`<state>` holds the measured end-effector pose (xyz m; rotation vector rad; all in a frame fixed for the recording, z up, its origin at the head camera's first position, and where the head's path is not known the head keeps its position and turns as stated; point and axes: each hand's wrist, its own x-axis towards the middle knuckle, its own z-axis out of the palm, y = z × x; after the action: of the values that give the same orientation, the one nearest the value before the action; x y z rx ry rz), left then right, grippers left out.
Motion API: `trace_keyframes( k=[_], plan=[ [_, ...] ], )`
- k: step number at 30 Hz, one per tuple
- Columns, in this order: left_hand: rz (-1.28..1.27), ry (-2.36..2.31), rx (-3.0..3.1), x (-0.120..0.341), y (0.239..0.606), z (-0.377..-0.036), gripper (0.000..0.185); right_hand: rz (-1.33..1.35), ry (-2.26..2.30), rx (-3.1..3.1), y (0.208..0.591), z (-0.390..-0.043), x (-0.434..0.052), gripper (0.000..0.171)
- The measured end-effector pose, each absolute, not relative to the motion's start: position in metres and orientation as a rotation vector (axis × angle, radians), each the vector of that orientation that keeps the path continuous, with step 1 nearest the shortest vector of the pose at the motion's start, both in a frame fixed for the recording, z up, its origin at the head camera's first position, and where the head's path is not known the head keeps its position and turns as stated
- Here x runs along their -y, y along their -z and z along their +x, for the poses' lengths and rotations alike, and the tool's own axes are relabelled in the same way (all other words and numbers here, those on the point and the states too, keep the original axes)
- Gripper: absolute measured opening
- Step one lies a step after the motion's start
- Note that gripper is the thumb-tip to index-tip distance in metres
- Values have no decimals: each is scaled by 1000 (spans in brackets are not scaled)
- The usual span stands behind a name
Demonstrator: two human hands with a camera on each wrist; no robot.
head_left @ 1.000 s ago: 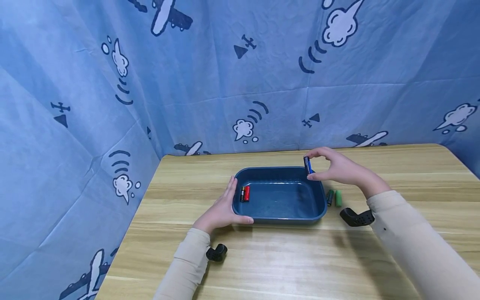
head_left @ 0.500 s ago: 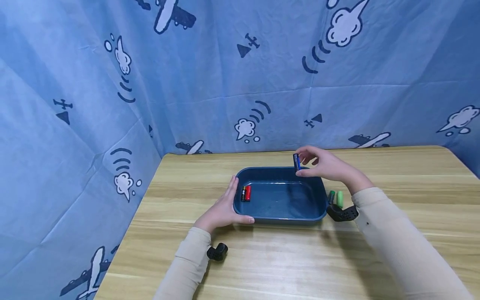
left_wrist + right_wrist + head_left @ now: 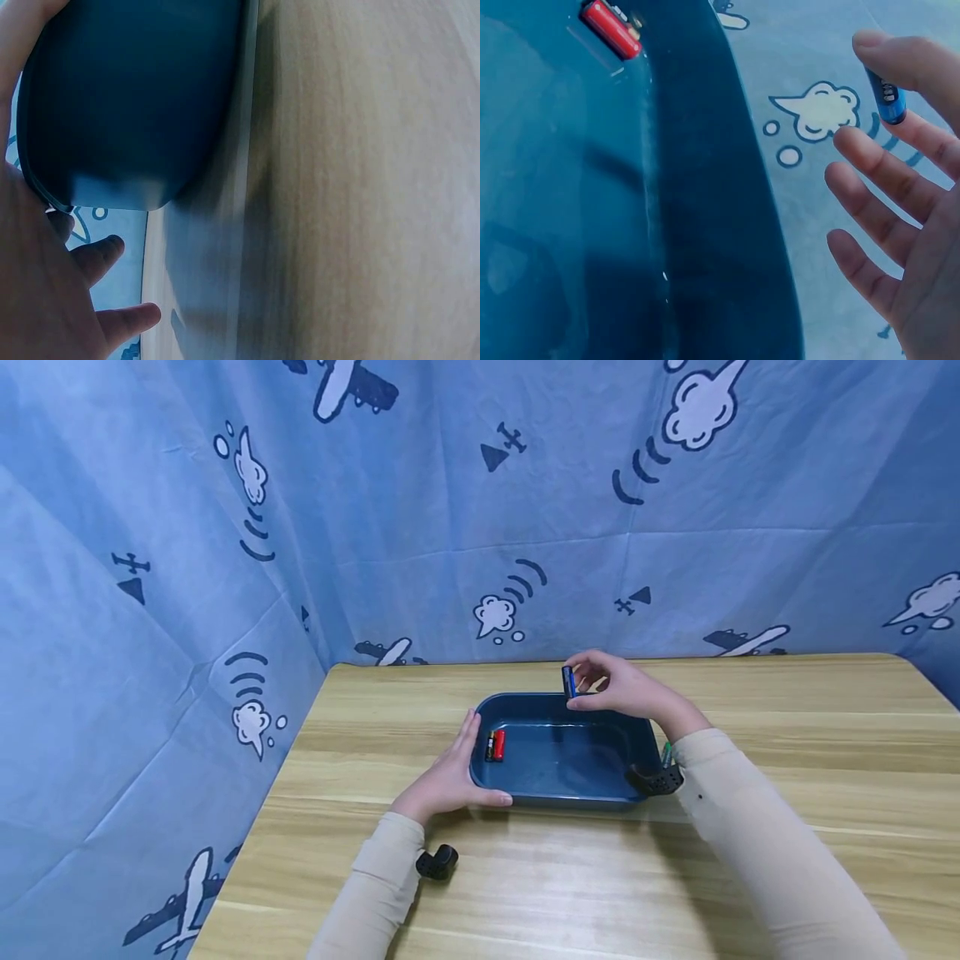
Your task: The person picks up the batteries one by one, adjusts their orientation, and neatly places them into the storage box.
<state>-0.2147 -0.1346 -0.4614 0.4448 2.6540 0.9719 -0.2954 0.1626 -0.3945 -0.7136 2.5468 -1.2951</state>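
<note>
Your right hand (image 3: 624, 685) pinches the blue battery (image 3: 568, 682) end to end between thumb and index finger, raised near the far rim of the tray (image 3: 558, 764). Your left hand (image 3: 446, 781) rests, fingers extended, against its left end.

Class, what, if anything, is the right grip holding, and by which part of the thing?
A slim, blue-and-black cylindrical battery, held by its two ends; the right grip pinches it between thumb and index finger.
</note>
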Motion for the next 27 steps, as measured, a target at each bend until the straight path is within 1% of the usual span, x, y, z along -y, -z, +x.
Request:
trace_keyframes(
  k=[14,20,27],
  plan=[
    [456,-987,-2649,133,461,-214,129,-776,1404,-2471,411,-300,-139,57],
    [456,-995,-2650,132,464,-215,128,-750,1387,-2428,417,-300,-129,58],
    [467,-1000,-2659,134,464,-215,128,-798,1375,-2333,417,-300,-117,57]
  ],
)
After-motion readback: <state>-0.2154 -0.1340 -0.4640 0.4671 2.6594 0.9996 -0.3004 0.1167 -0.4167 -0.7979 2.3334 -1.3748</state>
